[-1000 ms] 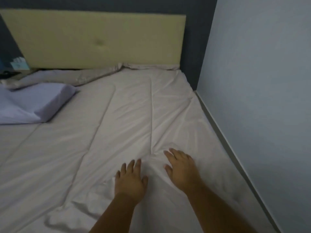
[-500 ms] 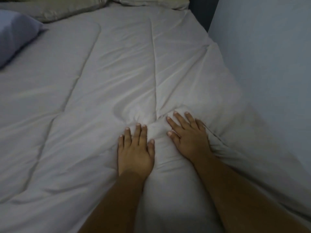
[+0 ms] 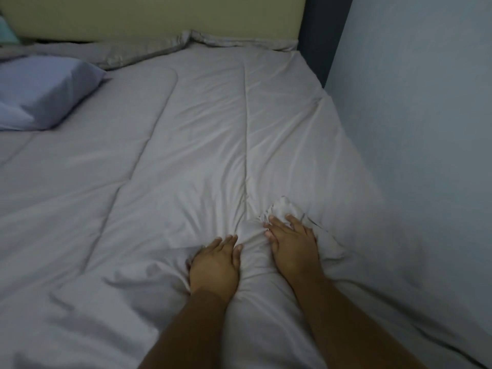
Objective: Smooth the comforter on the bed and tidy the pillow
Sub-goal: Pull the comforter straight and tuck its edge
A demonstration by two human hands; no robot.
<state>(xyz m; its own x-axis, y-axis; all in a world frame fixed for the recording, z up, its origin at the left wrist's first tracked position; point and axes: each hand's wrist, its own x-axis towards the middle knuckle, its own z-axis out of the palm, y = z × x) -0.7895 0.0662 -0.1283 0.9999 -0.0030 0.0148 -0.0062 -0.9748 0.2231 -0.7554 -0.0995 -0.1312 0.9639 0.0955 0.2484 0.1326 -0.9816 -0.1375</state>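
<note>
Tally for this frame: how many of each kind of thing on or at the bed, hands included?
Hands: 2, left hand, right hand
Comforter: 1
Pillow: 1
Headboard: 1
Total: 5

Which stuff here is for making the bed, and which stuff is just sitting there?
For the job:
- comforter, bunched up under both hands
- pillow, lying at the far left
- left hand and right hand, pressing into the fabric

Just there:
- headboard
- wall beside the bed
- teal thing at the far left, too cut off to identify
</note>
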